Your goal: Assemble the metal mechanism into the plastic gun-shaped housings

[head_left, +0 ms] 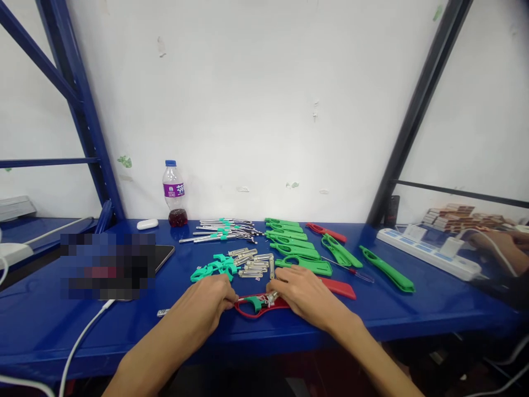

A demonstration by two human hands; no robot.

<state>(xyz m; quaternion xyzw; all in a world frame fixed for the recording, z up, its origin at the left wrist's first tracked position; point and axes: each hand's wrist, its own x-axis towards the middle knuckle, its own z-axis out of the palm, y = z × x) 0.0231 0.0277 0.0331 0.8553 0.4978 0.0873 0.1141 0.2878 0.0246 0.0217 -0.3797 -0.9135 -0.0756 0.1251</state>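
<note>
A red lighter casing half (pixel 258 315) lies near the table's front edge, its hollow side up. Inside it sit a teal trigger (pixel 255 302) and a small clear and metallic part (pixel 273 298) with thin wires. My left hand (pixel 215 298) is closed, thumb and fingers pinching the casing's narrow left end. My right hand (pixel 303 292) lies over the casing's right part, its curled fingertips closed at the metallic part; its palm hides some of the casing. Behind my hands are several loose teal triggers (pixel 215 267) and several metallic parts (pixel 253 262).
Several metal rods with teal pieces (pixel 223 229) lie at the back. Several green casings (pixel 293 240) and a screwdriver (pixel 355 273) lie to the right. A bottle (pixel 174 198), phone (pixel 164 256) and white cable (pixel 85 336) are left; a power strip (pixel 425 253) stands right, near another person's hand (pixel 498 248).
</note>
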